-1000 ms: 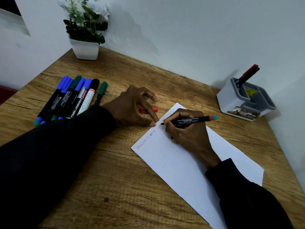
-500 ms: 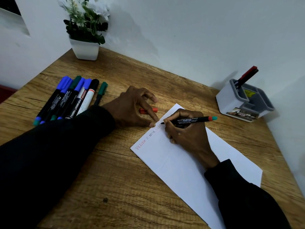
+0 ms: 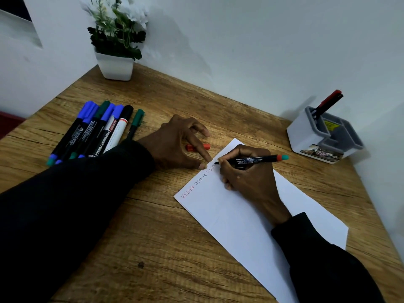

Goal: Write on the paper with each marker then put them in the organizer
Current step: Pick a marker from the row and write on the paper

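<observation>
Right hand (image 3: 247, 174) is clenched around the marker (image 3: 254, 160), a black barrel with a red band and a teal end, and the tip is down on the paper (image 3: 238, 217) near its far corner. There's handwriting along that edge: a red word, a darker one, and a third right at the tip. Left hand (image 3: 175, 145) lies flat-fingered and grasps nothing, thumb and forefinger pressing where the paper's edge meets the table (image 3: 153, 248). A red cap (image 3: 197, 147) lies on the wood under those fingers. Off to the left, a row of markers (image 3: 96, 132) lies side by side, blue, green and black caps. Far right, the organizer (image 3: 306, 133) stands by the wall, with stored markers (image 3: 328, 103) leaning out of one compartment. A potted plant (image 3: 114, 66) is in the back corner.
</observation>
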